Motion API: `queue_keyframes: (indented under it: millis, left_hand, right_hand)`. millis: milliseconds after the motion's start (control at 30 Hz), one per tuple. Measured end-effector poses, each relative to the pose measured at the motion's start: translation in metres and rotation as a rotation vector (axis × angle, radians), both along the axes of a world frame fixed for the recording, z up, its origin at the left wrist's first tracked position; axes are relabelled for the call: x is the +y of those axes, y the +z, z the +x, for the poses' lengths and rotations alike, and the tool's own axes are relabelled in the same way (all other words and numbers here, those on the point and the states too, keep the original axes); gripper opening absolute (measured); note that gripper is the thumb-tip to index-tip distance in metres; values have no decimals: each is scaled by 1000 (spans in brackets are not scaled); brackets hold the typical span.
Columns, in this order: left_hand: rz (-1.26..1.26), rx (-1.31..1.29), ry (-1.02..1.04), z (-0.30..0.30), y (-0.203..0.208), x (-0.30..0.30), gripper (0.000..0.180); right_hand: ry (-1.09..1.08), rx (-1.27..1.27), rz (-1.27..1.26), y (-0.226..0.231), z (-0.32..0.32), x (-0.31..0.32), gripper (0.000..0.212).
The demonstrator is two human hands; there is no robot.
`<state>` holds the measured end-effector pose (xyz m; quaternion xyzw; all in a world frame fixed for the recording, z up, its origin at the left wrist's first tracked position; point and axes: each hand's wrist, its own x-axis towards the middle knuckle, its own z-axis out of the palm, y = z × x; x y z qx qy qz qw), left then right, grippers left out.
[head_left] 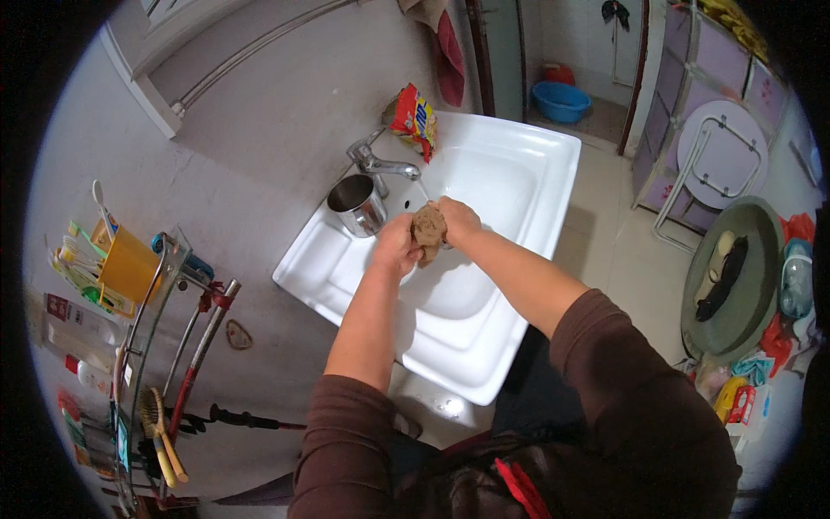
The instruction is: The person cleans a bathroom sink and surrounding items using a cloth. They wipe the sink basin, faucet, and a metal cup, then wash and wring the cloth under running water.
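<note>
Both of my hands are over the basin of a white sink (497, 186), closed around a brown lumpy thing (428, 227) whose kind I cannot make out. My left hand (398, 245) grips it from the left and below. On its upper right side is my right hand (458, 221), its fingers partly hidden. A thin stream of water falls from the chrome faucet (385, 164) just above them. Left of the hands, a shiny metal cup (357, 205) stands on the sink's ledge.
A red and yellow packet (413, 121) leans behind the faucet. At the left, a wall rack (160, 294) holds toothbrushes in a yellow cup (128, 264), tubes and brushes. Far right, a grey-green basin (743, 251) contains a dark long vegetable (722, 281) and pale ones. A blue tub (562, 101) sits beyond the doorway.
</note>
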<state>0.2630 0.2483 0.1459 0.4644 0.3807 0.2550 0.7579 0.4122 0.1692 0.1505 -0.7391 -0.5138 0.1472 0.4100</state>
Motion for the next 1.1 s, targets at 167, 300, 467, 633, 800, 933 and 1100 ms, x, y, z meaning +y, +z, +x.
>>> queue_keyframes:
  millis: [167,300,467,633,800,933,1100]
  left_hand:
    - [-37,-142,111,-3,-9,8,24]
    - [-93,-282,23,-7,-12,7,22]
    - [264,137,106,4,1,-13,24]
    - [754,273,285,7,-1,-14,30]
    - [977,882,-378,1,-16,-8,33]
    - [663,814,-228,0,-15,-10,39]
    - [455,838,-145,-1,-5,-14,45]
  right_hand:
    - [168,-85,190,15,-35,-20,33]
    - [226,-104,131,21,-38,-23,36]
    - [-14,-218,-134,7,8,-8,35]
    - [-97,-35,147,-6,17,13,27]
    - [-160,-248,-244,-8,25,3,26]
    - [-46,-410,-470,-19,14,-16,34]
    - [336,-191,-611,-20,3,-5,33]
